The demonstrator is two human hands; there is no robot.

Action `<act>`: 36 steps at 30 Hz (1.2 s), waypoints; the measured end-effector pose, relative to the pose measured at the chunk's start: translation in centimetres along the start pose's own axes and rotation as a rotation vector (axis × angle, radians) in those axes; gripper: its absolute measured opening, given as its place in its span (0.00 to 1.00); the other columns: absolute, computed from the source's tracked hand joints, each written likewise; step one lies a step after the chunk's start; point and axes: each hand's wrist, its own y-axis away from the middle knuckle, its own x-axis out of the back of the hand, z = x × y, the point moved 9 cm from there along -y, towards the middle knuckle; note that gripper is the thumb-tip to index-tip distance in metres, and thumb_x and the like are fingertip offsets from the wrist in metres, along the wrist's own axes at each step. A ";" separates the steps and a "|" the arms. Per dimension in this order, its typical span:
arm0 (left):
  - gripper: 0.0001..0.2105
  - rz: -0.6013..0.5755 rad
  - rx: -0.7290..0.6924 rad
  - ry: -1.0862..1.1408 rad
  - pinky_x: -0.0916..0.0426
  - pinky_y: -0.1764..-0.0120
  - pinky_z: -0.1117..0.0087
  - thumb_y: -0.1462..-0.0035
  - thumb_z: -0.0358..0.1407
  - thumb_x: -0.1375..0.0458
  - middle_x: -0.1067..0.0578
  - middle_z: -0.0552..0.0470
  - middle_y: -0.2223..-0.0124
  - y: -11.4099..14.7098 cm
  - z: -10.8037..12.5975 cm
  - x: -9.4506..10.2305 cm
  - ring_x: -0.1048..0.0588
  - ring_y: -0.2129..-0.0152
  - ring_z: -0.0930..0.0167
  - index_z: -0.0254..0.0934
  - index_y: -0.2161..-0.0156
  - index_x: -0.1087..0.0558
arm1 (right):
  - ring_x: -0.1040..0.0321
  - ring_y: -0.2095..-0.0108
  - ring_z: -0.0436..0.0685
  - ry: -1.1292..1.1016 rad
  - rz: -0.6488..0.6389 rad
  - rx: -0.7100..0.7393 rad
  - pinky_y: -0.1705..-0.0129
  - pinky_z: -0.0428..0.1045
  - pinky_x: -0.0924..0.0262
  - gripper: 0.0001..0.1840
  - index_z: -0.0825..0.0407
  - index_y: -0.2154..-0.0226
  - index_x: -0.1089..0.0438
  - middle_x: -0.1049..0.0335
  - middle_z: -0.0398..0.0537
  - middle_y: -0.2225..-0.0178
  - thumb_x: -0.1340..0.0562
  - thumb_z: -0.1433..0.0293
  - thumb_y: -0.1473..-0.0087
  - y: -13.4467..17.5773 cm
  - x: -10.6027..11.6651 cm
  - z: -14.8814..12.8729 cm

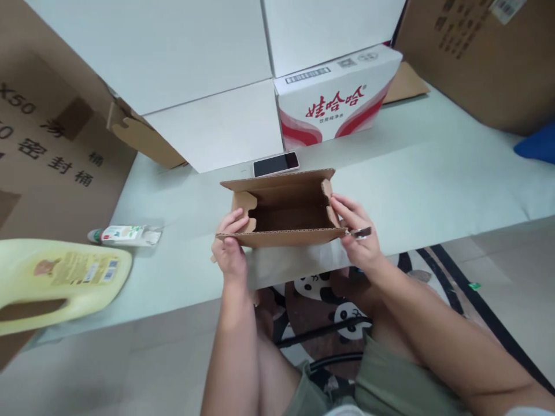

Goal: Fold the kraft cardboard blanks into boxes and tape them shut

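A small brown cardboard box [295,238] is held at the table's front edge, its top open and its inside dark. Long flaps stand up along its far and near sides, and short notched flaps show at both ends. My left hand [232,242] is closed on the left end, thumb on the near side and fingers over the flap. At the other end, my right hand [359,231] grips the box's right side. A small dark, shiny object [362,233] sticks out between the right fingers; its kind I cannot make out.
A phone [276,164] lies just behind the box. White boxes [217,127] and a red-and-white water carton [333,107] stand at the back. To the left are a pale yellow jug [95,254], a small white pouch [125,234] and a large carton [56,133].
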 end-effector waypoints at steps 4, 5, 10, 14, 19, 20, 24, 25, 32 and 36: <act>0.29 0.045 0.000 -0.039 0.34 0.40 0.51 0.38 0.61 0.52 0.20 0.44 0.54 -0.2 0.0 -0.3 0.23 0.52 0.59 0.39 0.65 0.19 | 0.32 0.41 0.67 0.072 0.023 0.085 0.33 0.69 0.44 0.24 0.41 0.56 0.20 0.25 0.51 0.47 0.43 0.46 0.40 -0.6 -0.3 -1.0; 0.29 0.059 -0.001 -0.032 0.34 0.40 0.51 0.38 0.61 0.51 0.20 0.44 0.55 -0.2 0.1 -0.4 0.23 0.52 0.60 0.39 0.65 0.20 | 0.31 0.43 0.66 0.062 0.051 0.103 0.34 0.69 0.43 0.21 0.41 0.57 0.20 0.24 0.50 0.49 0.42 0.48 0.39 -0.7 -0.2 -1.2; 0.20 0.076 0.129 0.015 0.32 0.43 0.57 0.40 0.53 0.41 0.22 0.47 0.54 0.3 -0.4 -1.1 0.22 0.52 0.63 0.43 0.50 0.30 | 0.30 0.45 0.64 -0.017 0.154 0.044 0.38 0.66 0.37 0.12 0.42 0.54 0.25 0.24 0.51 0.53 0.40 0.60 0.37 -0.5 0.3 -1.1; 0.32 0.034 0.135 -0.056 0.35 0.41 0.54 0.43 0.53 0.39 0.25 0.43 0.45 0.3 -0.7 -1.2 0.25 0.47 0.61 0.47 0.38 0.43 | 0.37 0.38 0.66 -0.029 0.146 -0.124 0.38 0.65 0.38 0.32 0.45 0.35 0.44 0.38 0.58 0.37 0.40 0.59 0.39 -0.9 0.6 0.8; 0.34 -0.049 0.093 -0.120 0.38 0.38 0.54 0.44 0.55 0.40 0.38 0.41 0.31 0.1 -1.2 -1.1 0.33 0.38 0.58 0.48 0.35 0.42 | 0.60 0.27 0.70 0.016 0.025 -0.049 0.30 0.67 0.52 0.44 0.44 0.30 0.53 0.59 0.54 0.26 0.38 0.56 0.44 -2.4 1.0 1.1; 0.34 -0.060 0.084 -0.116 0.38 0.38 0.53 0.44 0.54 0.39 0.40 0.41 0.30 0.1 -1.1 -1.1 0.34 0.37 0.57 0.48 0.35 0.42 | 0.57 0.27 0.70 -0.027 -0.003 -0.051 0.31 0.66 0.50 0.45 0.44 0.30 0.56 0.57 0.54 0.27 0.39 0.56 0.44 -2.5 0.9 1.2; 0.36 -0.070 0.036 -0.087 0.39 0.37 0.53 0.44 0.51 0.37 0.47 0.44 0.26 0.1 -0.7 -1.0 0.35 0.36 0.57 0.52 0.33 0.44 | 0.44 0.32 0.69 -0.140 -0.068 -0.074 0.38 0.64 0.37 0.32 0.43 0.38 0.39 0.40 0.54 0.35 0.39 0.55 0.43 -2.3 0.5 1.8; 0.35 -0.074 0.021 -0.095 0.39 0.36 0.52 0.43 0.50 0.37 0.45 0.45 0.27 0.1 -0.4 -1.0 0.36 0.35 0.57 0.52 0.33 0.42 | 0.44 0.33 0.69 -0.145 -0.060 -0.064 0.38 0.64 0.37 0.25 0.44 0.45 0.32 0.37 0.54 0.38 0.39 0.55 0.43 -2.2 0.5 1.7; 0.15 -0.159 -0.020 -0.270 0.39 0.35 0.52 0.39 0.47 0.41 0.23 0.45 0.43 -0.7 0.9 -1.7 0.28 0.42 0.60 0.41 0.54 0.19 | 0.43 0.33 0.69 -0.179 -0.003 -0.083 0.35 0.67 0.43 0.24 0.46 0.54 0.26 0.38 0.54 0.35 0.42 0.48 0.41 -2.1 0.7 1.6; 0.15 -0.075 0.045 -0.216 0.39 0.35 0.53 0.41 0.45 0.41 0.23 0.45 0.43 -1.4 -0.6 -0.4 0.28 0.41 0.60 0.40 0.55 0.19 | 0.43 0.33 0.69 -0.274 0.110 -0.319 0.46 0.62 0.31 0.27 0.45 0.45 0.30 0.40 0.54 0.33 0.44 0.50 0.41 -1.2 1.4 4.2</act>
